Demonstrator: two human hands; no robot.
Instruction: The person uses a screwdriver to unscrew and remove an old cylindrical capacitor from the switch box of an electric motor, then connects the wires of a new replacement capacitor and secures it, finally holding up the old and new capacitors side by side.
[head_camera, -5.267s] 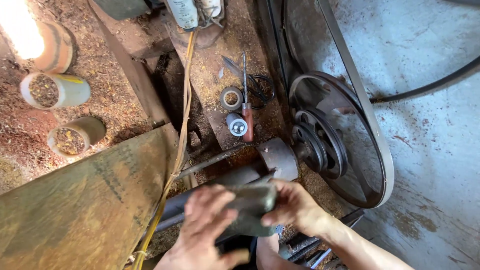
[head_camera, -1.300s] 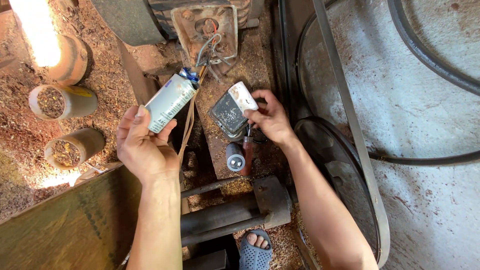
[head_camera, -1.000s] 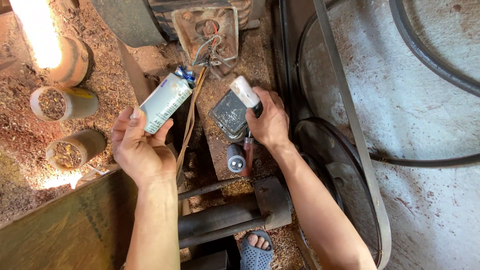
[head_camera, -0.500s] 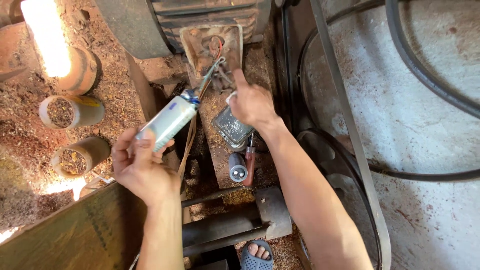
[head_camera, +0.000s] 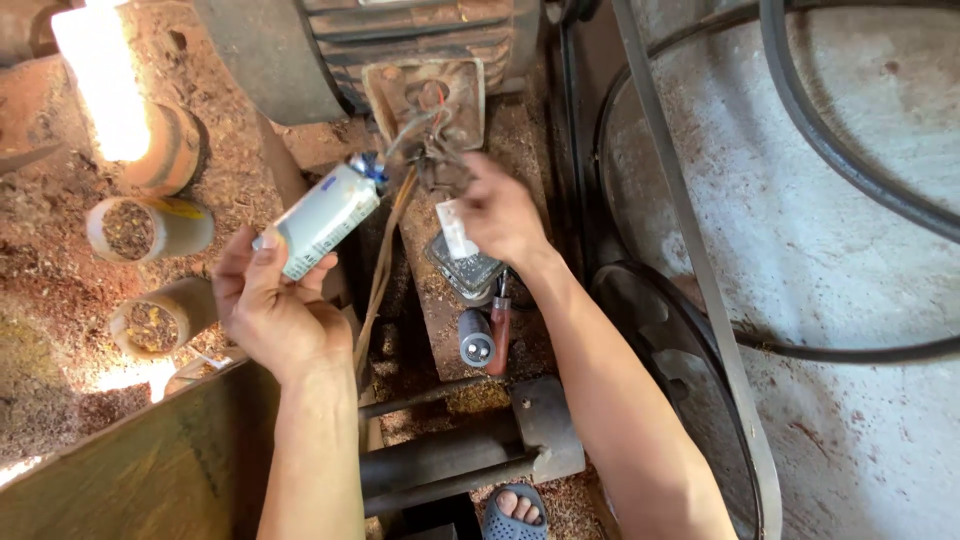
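While the left hand (head_camera: 272, 312) grips a white cylindrical capacitor (head_camera: 325, 217) near its lower end, fingers curled closed around the smooth casing, the right hand (head_camera: 500, 212) reaches far into the open terminal box (head_camera: 425, 100) of the motor (head_camera: 400, 40), its fingertips pinched on the bundle of wires (head_camera: 432, 150). A small white tag (head_camera: 454, 229) shows under the right palm; whether it is gripped cannot be told. The capacitor lies tilted, its blue-capped top pointing toward the box, its leads running into the same bundle. Judged from this, the step is work at the wire connections, and it is best done with the capacitor held steady so that the leads stay slack, and with only the insulated parts pinched.

Materials: the motor housing is ribbed, dusty cast metal; the terminal box is rust-brown with a rounded rim. A square grey cover plate (head_camera: 466, 270) lies just near of the right hand, with a second, darker cylindrical capacitor (head_camera: 476, 338) and a red-handled screwdriver (head_camera: 499, 325) beside it. Coarse sawdust (head_camera: 60, 290) covers the ground at left, where hollow tube sections (head_camera: 148, 228) lie. A black rubber belt (head_camera: 840, 180) curves over rough concrete at right, beside a dark pulley wheel (head_camera: 680, 370).
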